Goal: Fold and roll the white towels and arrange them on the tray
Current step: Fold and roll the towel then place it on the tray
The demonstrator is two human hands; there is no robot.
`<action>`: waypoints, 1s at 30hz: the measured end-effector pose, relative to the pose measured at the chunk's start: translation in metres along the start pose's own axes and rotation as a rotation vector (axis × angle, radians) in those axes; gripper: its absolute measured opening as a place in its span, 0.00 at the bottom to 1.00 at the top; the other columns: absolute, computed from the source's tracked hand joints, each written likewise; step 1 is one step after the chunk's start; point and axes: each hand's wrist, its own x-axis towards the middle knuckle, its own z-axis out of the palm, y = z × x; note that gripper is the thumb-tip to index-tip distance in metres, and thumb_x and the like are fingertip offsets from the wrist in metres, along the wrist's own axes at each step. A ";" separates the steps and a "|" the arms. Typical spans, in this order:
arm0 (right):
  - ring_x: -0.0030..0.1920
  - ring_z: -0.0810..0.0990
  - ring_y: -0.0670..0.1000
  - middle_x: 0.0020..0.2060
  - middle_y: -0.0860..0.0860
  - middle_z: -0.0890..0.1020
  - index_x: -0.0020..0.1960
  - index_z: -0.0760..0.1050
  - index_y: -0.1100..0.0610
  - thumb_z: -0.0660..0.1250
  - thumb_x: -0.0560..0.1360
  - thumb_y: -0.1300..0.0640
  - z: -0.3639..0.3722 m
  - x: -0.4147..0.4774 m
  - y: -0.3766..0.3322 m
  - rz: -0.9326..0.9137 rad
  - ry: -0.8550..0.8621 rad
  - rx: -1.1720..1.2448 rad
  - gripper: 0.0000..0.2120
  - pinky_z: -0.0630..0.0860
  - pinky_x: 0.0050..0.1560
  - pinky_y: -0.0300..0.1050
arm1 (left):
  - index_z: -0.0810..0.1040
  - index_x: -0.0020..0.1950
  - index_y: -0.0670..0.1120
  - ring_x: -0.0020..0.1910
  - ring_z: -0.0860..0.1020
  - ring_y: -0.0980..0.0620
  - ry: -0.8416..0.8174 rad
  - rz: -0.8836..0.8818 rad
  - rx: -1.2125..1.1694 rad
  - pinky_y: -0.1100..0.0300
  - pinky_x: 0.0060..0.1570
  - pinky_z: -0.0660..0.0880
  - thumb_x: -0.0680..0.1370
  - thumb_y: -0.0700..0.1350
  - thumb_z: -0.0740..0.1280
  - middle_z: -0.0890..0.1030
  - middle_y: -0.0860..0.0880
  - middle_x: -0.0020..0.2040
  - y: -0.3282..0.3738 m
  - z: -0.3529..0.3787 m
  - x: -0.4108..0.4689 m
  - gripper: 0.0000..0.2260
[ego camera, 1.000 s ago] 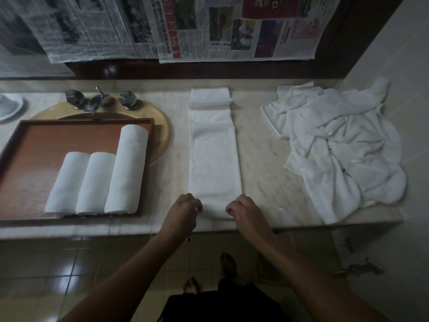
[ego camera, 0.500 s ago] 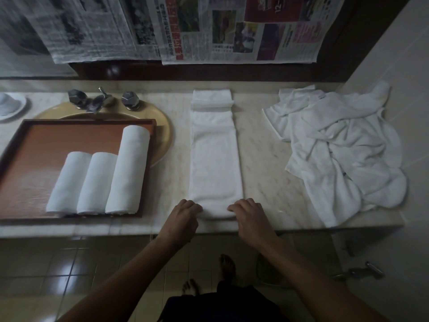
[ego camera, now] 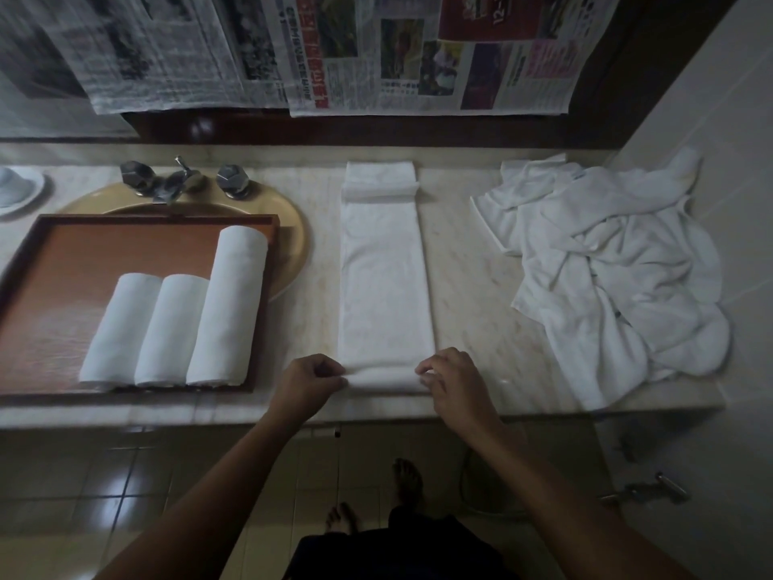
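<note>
A long folded white towel (ego camera: pixel 382 270) lies lengthwise on the marble counter, its far end folded back on itself. Its near end is turned up into a small roll (ego camera: pixel 382 378). My left hand (ego camera: pixel 310 380) pinches the roll's left end and my right hand (ego camera: pixel 454 380) pinches its right end, fingers curled. On the left, a brown wooden tray (ego camera: pixel 67 261) holds three rolled white towels (ego camera: pixel 175 328) side by side, the rightmost one longer.
A heap of unfolded white towels (ego camera: pixel 619 270) covers the counter's right end against the tiled wall. A yellow basin with a metal tap (ego camera: pixel 175 184) sits behind the tray. A white dish (ego camera: pixel 16 190) is at far left. Newspapers hang above.
Both hands moved forward onto the towel's near edge and turned it over into the start of a roll. Everything else stayed put.
</note>
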 end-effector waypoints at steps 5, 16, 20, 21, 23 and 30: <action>0.47 0.75 0.54 0.48 0.50 0.79 0.51 0.84 0.54 0.67 0.70 0.68 0.018 -0.011 -0.012 -0.193 0.035 -0.146 0.15 0.76 0.45 0.50 | 0.85 0.42 0.48 0.40 0.83 0.48 0.070 -0.040 -0.041 0.54 0.41 0.78 0.74 0.44 0.77 0.85 0.50 0.38 0.002 0.009 -0.001 0.03; 0.59 0.75 0.56 0.61 0.52 0.78 0.65 0.77 0.54 0.69 0.72 0.63 0.022 -0.015 -0.009 -0.256 -0.021 -0.375 0.22 0.73 0.56 0.51 | 0.80 0.58 0.48 0.48 0.74 0.49 0.162 0.750 0.668 0.55 0.47 0.74 0.72 0.37 0.74 0.77 0.50 0.51 -0.010 0.054 -0.026 0.16; 0.56 0.78 0.56 0.57 0.52 0.80 0.63 0.78 0.53 0.62 0.74 0.61 0.019 -0.006 -0.009 -0.271 -0.022 -0.438 0.18 0.71 0.58 0.56 | 0.78 0.59 0.47 0.48 0.72 0.46 0.135 0.743 0.767 0.51 0.47 0.73 0.70 0.35 0.72 0.75 0.48 0.51 -0.007 0.045 -0.013 0.19; 0.55 0.78 0.56 0.56 0.51 0.80 0.62 0.78 0.53 0.60 0.74 0.61 0.018 -0.003 -0.010 -0.277 -0.026 -0.445 0.18 0.70 0.59 0.56 | 0.78 0.58 0.47 0.47 0.72 0.46 0.137 0.738 0.793 0.51 0.47 0.73 0.69 0.35 0.73 0.75 0.48 0.51 -0.006 0.042 -0.010 0.19; 0.55 0.79 0.56 0.55 0.51 0.81 0.62 0.78 0.53 0.67 0.71 0.64 0.015 0.000 -0.010 -0.284 -0.052 -0.439 0.20 0.70 0.60 0.57 | 0.78 0.55 0.46 0.45 0.72 0.46 0.142 0.729 0.823 0.50 0.44 0.74 0.65 0.33 0.74 0.75 0.48 0.49 -0.003 0.038 -0.004 0.20; 0.55 0.77 0.55 0.56 0.49 0.78 0.64 0.78 0.51 0.70 0.65 0.68 -0.001 0.004 -0.010 -0.211 -0.240 -0.415 0.28 0.71 0.56 0.55 | 0.81 0.48 0.46 0.46 0.72 0.47 0.075 0.741 0.860 0.51 0.42 0.75 0.65 0.37 0.74 0.77 0.48 0.47 -0.006 0.036 -0.001 0.13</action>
